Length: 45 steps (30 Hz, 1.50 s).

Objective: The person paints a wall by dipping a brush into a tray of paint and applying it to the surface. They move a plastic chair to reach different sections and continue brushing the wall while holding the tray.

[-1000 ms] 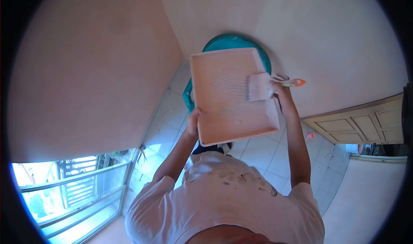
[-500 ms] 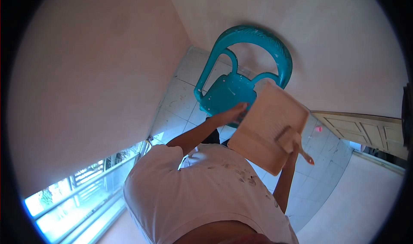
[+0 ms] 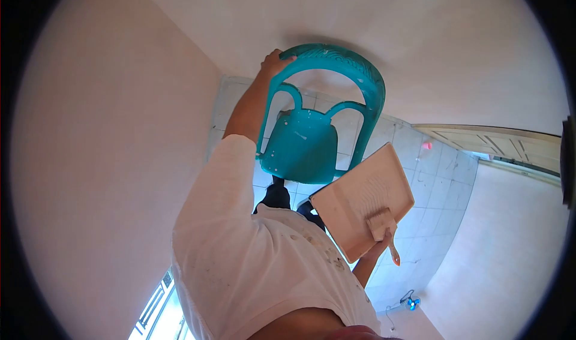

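No legible text, label, brand, number or sign appears on any surface in view, neither on the objects at the hands nor on those around them.

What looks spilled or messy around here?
Pale specks dot the green chair's seat, and dark smudges mark the white shirt; both look like stains or splatter. The paint tray shows no visible spill.
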Available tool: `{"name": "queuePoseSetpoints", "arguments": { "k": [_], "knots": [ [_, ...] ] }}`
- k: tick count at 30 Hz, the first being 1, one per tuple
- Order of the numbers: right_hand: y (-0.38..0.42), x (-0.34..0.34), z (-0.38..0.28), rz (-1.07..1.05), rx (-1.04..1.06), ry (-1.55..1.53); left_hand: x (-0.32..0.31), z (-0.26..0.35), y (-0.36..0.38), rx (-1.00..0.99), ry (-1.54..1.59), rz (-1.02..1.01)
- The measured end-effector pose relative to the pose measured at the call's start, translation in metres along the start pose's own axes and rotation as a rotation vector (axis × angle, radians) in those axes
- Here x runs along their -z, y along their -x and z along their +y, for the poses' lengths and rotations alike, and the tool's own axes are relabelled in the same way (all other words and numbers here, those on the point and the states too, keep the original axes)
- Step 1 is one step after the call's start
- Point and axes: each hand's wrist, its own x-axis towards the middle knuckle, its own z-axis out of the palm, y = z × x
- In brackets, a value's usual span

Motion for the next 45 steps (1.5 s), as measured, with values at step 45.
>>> {"name": "queuePoseSetpoints", "arguments": {
  "k": [45],
  "knots": [
    [-0.06,-0.005,-0.021,-0.63,0.047,0.146,0.179,-0.384,0.552,0.35,0.478,1.23]
  ]
}}
